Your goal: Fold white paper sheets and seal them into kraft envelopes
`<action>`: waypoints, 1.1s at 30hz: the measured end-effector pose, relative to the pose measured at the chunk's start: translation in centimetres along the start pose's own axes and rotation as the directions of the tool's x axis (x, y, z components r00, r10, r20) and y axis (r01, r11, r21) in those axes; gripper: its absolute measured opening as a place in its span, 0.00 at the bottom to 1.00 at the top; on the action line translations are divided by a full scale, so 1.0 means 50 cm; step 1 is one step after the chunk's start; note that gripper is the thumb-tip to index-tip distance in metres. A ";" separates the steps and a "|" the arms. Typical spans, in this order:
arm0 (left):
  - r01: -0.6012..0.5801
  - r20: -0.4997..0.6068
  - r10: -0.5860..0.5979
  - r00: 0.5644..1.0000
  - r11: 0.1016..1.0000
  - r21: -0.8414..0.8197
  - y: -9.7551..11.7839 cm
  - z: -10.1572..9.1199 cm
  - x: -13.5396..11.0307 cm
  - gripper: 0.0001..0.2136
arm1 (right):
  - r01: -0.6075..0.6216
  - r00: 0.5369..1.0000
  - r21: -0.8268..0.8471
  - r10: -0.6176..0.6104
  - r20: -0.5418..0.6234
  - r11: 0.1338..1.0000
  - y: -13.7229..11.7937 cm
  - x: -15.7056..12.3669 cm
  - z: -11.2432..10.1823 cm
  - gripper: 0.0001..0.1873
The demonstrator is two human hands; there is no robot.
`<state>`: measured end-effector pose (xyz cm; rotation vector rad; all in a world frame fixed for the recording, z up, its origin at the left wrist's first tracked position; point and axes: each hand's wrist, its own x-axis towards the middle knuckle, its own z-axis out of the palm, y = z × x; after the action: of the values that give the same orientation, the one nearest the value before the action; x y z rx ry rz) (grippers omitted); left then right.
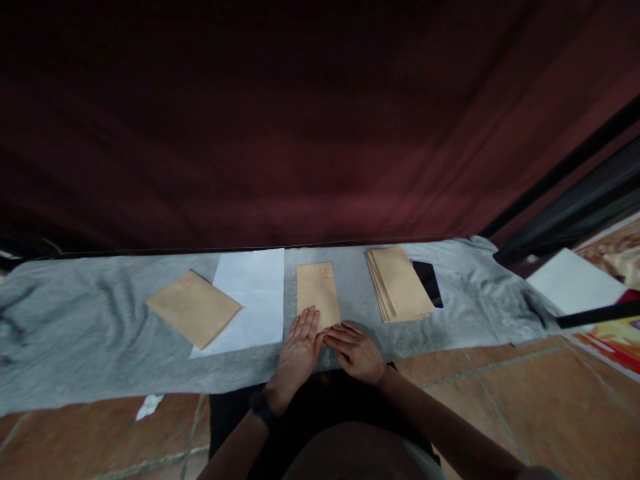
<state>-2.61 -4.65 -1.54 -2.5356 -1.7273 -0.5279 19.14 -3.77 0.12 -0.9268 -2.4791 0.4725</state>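
A brown paper envelope with a small reddish print near its far edge lies in front of me on the grey cloth. My left hand rests flat on its near left part, fingers stretched out. At the near right corner of the envelope, my right hand touches the edge with its fingertips; the fingers are together and its thumb is mostly hidden. To the right lies a fanned stack of several brown envelopes. Another brown envelope lies askew to the left, partly over white paper sheets.
A dark phone lies partly under the right stack. The grey cloth covers a narrow surface before a dark red curtain. A white sheet or box stands at far right. White tissue lies on the tiled floor.
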 end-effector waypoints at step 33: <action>-0.154 -0.108 0.152 0.982 0.988 -0.011 -0.031 -0.042 -0.075 0.16 | -0.090 0.996 0.058 0.090 0.013 0.994 0.011 0.010 -0.013 0.20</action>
<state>-5.80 -7.84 -0.92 -2.5727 -1.4852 -0.6598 19.44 -2.94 0.57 -1.0182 -2.4270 0.5784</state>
